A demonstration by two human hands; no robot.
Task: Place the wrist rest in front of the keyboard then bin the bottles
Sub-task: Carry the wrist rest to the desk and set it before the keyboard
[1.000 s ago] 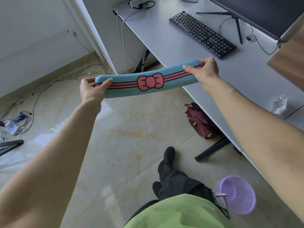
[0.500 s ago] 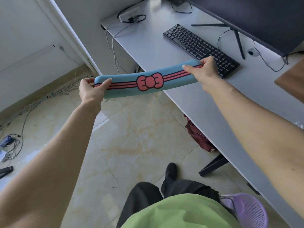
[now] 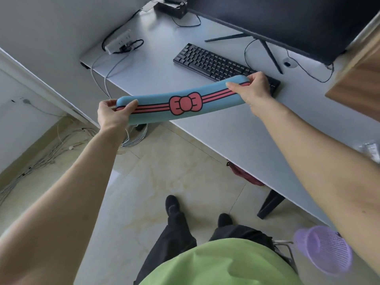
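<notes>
A long blue wrist rest (image 3: 156, 103) with pink stripes and a pink bow is held in the air between both hands. My left hand (image 3: 112, 115) grips its left end, out past the desk's front edge. My right hand (image 3: 254, 89) grips its right end, which hangs over the near right corner of the black keyboard (image 3: 213, 63). The keyboard lies on the grey desk (image 3: 205, 128). A crumpled clear plastic bottle (image 3: 370, 150) shows at the desk's right edge, partly cut off. A purple mesh bin (image 3: 327, 253) stands on the floor at the lower right.
A dark monitor (image 3: 287, 21) on thin legs stands behind the keyboard. A power strip (image 3: 120, 41) with cables lies at the desk's far left corner. A wooden panel (image 3: 357, 79) juts in at right. Under the desk are a maroon bag (image 3: 244, 175), a black desk leg and loose floor cables.
Both hands have carried the wrist rest forward toward the desk; its right end now overlaps the keyboard's near corner, and the view has moved closer to the desk.
</notes>
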